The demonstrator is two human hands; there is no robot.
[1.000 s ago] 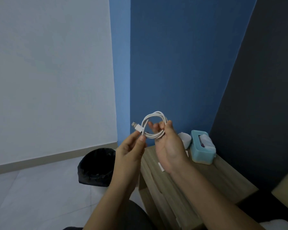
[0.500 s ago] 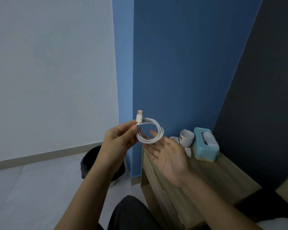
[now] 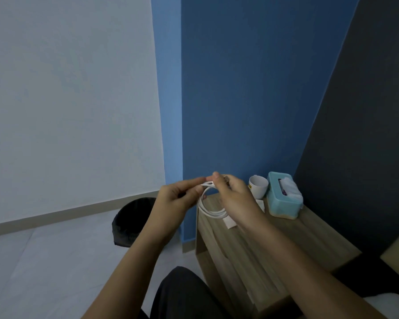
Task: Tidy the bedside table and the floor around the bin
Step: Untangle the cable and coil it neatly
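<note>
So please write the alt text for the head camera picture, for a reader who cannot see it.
Two bare hands, left hand and right hand, hold a coiled white cable above a wooden bedside table. A white cup and a teal tissue box stand on it; a black bin sits on the floor beside it.

Head-worn wide-angle view looks forward and down, close over the left hand (image 3: pixel 177 201) and right hand (image 3: pixel 234 196), toward the bedside table (image 3: pixel 286 240) and wall corner.

Dim room, pale wall (image 3: pixel 67 100) at ten o'clock, blue wall (image 3: pixel 240 88) at twelve, dark panel (image 3: pixel 366 134) at two, grey tiled floor (image 3: pixel 44 261) at eight
</note>
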